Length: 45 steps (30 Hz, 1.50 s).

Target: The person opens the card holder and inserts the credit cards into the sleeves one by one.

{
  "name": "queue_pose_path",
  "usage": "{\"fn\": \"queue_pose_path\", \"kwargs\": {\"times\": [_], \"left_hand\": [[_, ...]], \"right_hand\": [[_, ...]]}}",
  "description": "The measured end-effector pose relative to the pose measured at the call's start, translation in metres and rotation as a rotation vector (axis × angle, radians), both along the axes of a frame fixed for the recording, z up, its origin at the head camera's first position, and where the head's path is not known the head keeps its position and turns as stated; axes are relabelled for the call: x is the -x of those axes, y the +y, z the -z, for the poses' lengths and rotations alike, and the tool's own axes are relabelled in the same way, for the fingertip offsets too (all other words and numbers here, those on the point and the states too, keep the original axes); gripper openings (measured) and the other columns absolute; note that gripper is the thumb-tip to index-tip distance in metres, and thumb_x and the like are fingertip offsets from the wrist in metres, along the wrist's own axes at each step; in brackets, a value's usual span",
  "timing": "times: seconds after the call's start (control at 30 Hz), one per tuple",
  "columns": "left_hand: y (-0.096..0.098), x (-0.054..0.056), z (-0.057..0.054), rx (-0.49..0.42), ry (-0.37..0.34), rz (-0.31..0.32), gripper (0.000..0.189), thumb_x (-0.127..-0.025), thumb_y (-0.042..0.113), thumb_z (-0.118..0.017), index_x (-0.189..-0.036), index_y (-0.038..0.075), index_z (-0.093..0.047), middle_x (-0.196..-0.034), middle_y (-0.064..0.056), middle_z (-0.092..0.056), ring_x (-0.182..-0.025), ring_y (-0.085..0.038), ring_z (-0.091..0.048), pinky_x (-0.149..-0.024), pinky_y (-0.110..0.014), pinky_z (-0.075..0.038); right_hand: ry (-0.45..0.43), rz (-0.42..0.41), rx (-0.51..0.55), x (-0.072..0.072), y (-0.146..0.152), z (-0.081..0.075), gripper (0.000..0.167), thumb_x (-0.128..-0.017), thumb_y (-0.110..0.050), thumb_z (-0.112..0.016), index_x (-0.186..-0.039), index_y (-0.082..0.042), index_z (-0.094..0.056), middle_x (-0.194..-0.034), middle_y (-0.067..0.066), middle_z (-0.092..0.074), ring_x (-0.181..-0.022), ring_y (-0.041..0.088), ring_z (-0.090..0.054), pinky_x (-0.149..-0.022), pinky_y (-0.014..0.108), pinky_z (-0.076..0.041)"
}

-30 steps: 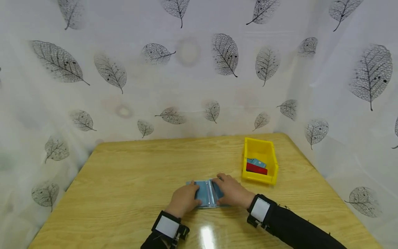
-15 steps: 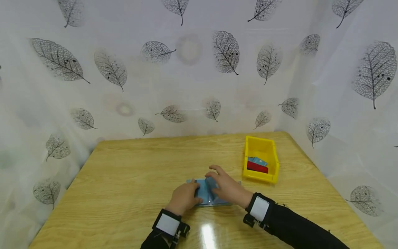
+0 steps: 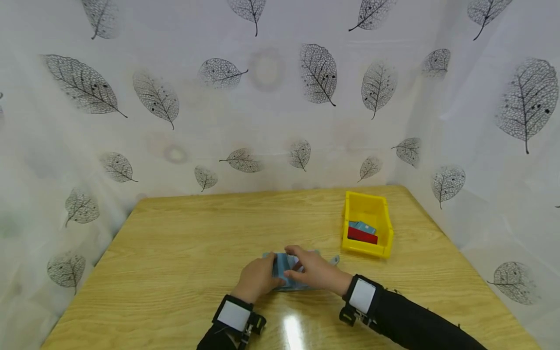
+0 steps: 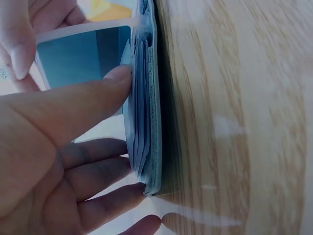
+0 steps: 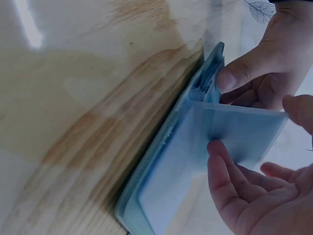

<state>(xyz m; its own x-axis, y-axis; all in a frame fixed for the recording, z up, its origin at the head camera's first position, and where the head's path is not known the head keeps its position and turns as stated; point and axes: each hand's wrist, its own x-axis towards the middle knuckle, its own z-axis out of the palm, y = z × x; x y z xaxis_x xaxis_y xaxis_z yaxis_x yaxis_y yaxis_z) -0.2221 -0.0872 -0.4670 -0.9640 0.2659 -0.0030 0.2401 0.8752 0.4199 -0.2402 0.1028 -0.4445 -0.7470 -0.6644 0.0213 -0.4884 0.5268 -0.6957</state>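
A light blue card holder (image 3: 282, 265) lies spread open on the table, its clear plastic sleeves fanned in the left wrist view. My left hand (image 3: 255, 279) grips its left half; the thumb rests on the stacked sleeves (image 4: 139, 107) and the fingers sit along their edge. From the right, my right hand (image 3: 321, 271) pinches one raised clear sleeve (image 5: 244, 131) between thumb and fingers. That sleeve stands up from the spine in the right wrist view. A dark red patch shows beside the right fingers in the head view. Much of the right half is hidden under that hand.
A yellow bin (image 3: 366, 249) stands at the back right of the wooden table (image 3: 197, 233). Inside it are a red flat item (image 3: 362, 236) and light blue cards (image 3: 365, 227). A leaf-print curtain (image 3: 271, 116) hangs behind and at both sides.
My right hand lifted a sleeve from the right half, let it turn leftward, and has moved left and lower to another raised sleeve. The left hand keeps its place on the left half.
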Motion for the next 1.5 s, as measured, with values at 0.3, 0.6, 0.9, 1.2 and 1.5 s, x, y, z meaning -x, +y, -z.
{"fn": "queue_pose_path", "kwargs": {"times": [0.3,0.6,0.9,1.2,1.5], "left_hand": [[-0.008,0.005,0.000,-0.094,-0.066,0.028,0.056,-0.092,0.005,-0.058,-0.142,-0.009,-0.038,-0.121,-0.026,-0.062,-0.100,-0.031,-0.063,-0.084,-0.046,-0.050],[0.000,0.002,0.005,-0.054,-0.003,0.068,0.060,-0.081,0.028,-0.078,-0.128,-0.004,-0.057,-0.137,-0.030,-0.049,-0.118,-0.044,-0.055,-0.095,-0.053,-0.045],[-0.001,0.002,0.004,0.015,0.067,0.062,0.064,-0.078,0.032,-0.082,-0.127,-0.002,-0.060,-0.132,-0.028,-0.054,-0.112,-0.043,-0.059,-0.090,-0.051,-0.049],[-0.003,-0.002,0.000,0.010,0.037,0.043,0.064,-0.077,0.032,-0.082,-0.128,0.000,-0.061,-0.134,-0.027,-0.054,-0.115,-0.043,-0.057,-0.092,-0.051,-0.048],[-0.005,0.000,0.003,0.006,0.045,0.022,0.063,-0.076,0.032,-0.082,-0.127,0.001,-0.062,-0.134,-0.026,-0.054,-0.117,-0.042,-0.057,-0.093,-0.050,-0.047]], "right_hand": [[0.112,-0.095,-0.185,-0.001,0.001,0.005,0.039,-0.094,-0.027,-0.065,-0.123,-0.002,-0.063,-0.123,0.012,-0.065,-0.103,0.020,-0.064,-0.086,0.031,-0.052],[0.128,-0.119,-0.235,-0.003,0.007,0.013,0.032,-0.093,-0.022,-0.064,-0.119,-0.004,-0.067,-0.134,0.013,-0.058,-0.117,0.027,-0.058,-0.097,0.040,-0.046],[0.105,-0.115,-0.202,0.003,0.022,-0.002,0.034,-0.096,-0.019,-0.061,-0.123,0.001,-0.063,-0.131,0.017,-0.059,-0.117,0.030,-0.059,-0.096,0.041,-0.048],[0.118,0.117,-0.114,0.027,0.063,-0.026,0.032,-0.097,-0.015,-0.059,-0.124,0.002,-0.060,-0.123,0.018,-0.062,-0.106,0.034,-0.061,-0.086,0.047,-0.052],[0.203,0.533,-0.201,0.059,0.110,-0.042,0.032,-0.096,-0.013,-0.056,-0.124,0.003,-0.060,-0.119,0.023,-0.063,-0.100,0.034,-0.062,-0.079,0.044,-0.053]]}}
